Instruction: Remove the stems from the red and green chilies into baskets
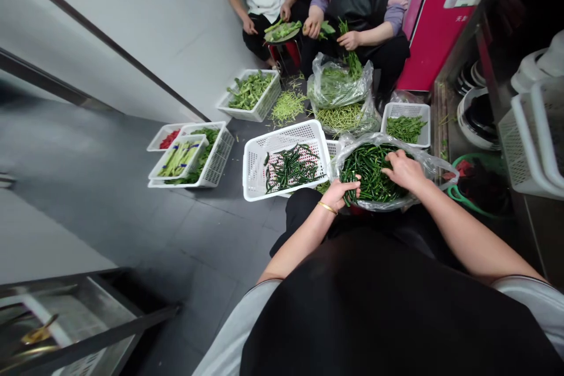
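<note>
A clear plastic bag [434, 160] full of long, thin green chili peppers [370, 173] sits open in front of my lap. At the bag's left edge, my left hand [338, 195], with a gold bracelet on the wrist, is closed around a few chilies, thumb on top. My right hand [404, 170] reaches in from the right, fingers curled down onto chilies on top of the pile; its fingertips are partly hidden. Just left of the bag, a white perforated basket [253, 173] holds a loose layer of similar chilies [293, 167].
Two people sit opposite, their hands on leafy greens. Baskets of greens [250, 91] and celery-like stalks [178, 158] stand to the left. Trimmings [288, 107] lie on the floor. Bagged greens [339, 88] and a small basket [408, 108] are ahead. Shelving [489, 70] borders the right.
</note>
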Demonstrator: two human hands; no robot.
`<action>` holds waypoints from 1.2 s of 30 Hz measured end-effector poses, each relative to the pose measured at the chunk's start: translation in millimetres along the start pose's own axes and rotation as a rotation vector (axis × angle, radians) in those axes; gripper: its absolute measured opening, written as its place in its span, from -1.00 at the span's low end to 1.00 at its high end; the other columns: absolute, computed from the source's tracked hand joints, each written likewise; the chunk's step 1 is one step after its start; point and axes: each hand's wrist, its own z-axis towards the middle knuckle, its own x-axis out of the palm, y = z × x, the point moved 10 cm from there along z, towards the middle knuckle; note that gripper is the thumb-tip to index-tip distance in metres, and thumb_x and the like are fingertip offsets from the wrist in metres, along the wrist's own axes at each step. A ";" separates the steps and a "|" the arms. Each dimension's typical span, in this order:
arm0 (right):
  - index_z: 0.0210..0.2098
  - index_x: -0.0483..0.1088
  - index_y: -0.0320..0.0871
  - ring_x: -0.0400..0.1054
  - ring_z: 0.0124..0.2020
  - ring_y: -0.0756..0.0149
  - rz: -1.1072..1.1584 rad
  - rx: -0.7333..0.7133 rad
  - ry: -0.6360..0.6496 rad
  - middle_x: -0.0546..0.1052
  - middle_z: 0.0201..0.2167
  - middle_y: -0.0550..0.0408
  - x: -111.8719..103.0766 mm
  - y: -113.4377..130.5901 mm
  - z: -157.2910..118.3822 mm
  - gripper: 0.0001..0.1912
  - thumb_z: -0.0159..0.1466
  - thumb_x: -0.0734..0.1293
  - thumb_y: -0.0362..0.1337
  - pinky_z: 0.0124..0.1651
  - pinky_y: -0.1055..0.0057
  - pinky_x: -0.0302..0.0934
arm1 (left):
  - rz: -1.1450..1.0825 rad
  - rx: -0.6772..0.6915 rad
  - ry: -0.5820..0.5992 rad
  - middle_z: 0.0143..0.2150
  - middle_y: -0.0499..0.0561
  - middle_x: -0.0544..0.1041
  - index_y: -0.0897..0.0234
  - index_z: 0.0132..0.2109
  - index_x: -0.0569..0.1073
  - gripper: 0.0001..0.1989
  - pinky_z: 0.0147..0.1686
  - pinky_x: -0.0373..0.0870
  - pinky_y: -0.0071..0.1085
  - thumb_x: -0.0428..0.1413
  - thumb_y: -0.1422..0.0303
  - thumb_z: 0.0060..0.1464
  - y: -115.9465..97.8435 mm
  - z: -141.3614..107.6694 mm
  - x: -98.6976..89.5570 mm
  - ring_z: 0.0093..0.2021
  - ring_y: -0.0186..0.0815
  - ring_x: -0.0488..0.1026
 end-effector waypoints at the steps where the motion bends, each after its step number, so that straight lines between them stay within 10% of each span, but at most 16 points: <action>1: 0.08 0.36 -0.16 0.44 -0.13 0.12 -0.009 -0.007 0.028 0.38 0.06 -0.19 5.1 4.8 7.1 -0.56 0.36 0.20 -0.02 -0.18 0.31 0.26 | -0.001 0.005 -0.015 -0.53 -0.08 0.44 0.45 -0.19 0.49 -0.64 -0.44 0.40 -0.45 0.35 0.52 -0.20 -2.5 -0.5 -2.8 -0.54 -0.44 0.41; 7: -0.08 0.50 -0.26 0.47 -0.12 0.12 -0.046 -0.045 0.128 0.45 -0.02 -0.23 20.5 17.6 27.9 -0.68 0.35 0.18 -0.25 -0.17 0.35 0.27 | -0.057 -0.008 -0.073 -0.43 0.04 0.55 0.42 -0.30 0.45 -0.75 -0.43 0.41 -0.48 0.30 0.61 -0.19 -8.8 0.7 -10.9 -0.47 -0.38 0.50; 19: -0.50 0.42 -0.14 0.39 -0.48 0.33 0.640 -0.235 0.033 0.53 -0.53 0.10 33.8 48.4 -51.0 -0.61 0.37 0.16 -0.15 -0.34 0.45 0.20 | -0.142 0.180 -0.095 -0.47 -0.03 0.53 0.35 -0.35 0.40 -0.69 -0.36 0.41 -0.41 0.34 0.48 -0.27 -2.3 13.8 15.8 -0.41 -0.33 0.50; 26: -0.30 0.46 -0.18 0.42 -0.30 0.31 0.424 -0.687 -0.186 0.56 -0.33 -0.06 -7.6 86.0 -77.3 -0.55 0.46 0.05 -0.12 -0.27 0.44 0.21 | -0.162 -0.062 -0.031 -0.50 0.00 0.52 0.42 -0.38 0.45 -0.76 -0.47 0.33 -0.48 0.32 0.51 -0.27 14.8 9.0 5.5 -0.52 -0.41 0.43; 31: -0.30 0.45 -0.17 0.35 -0.42 0.36 0.224 -0.947 -0.055 0.51 -0.40 0.02 -2.9 120.5 -105.0 -0.57 0.46 0.05 -0.14 -0.36 0.45 0.16 | -0.111 -0.136 0.064 -0.52 0.04 0.52 0.44 -0.40 0.45 -0.79 -0.40 0.40 -0.43 0.31 0.56 -0.25 21.0 9.8 9.3 -0.49 -0.36 0.47; 36: -0.02 0.42 -0.17 0.43 -0.25 0.29 0.106 -0.619 0.005 0.48 -0.05 -0.10 -5.6 81.4 -40.4 -0.66 0.42 0.12 -0.15 -0.27 0.43 0.24 | -0.162 -0.051 -0.040 -0.47 -0.01 0.53 0.39 -0.26 0.44 -0.71 -0.32 0.47 -0.41 0.32 0.58 -0.18 6.7 9.7 -9.7 -0.45 -0.34 0.53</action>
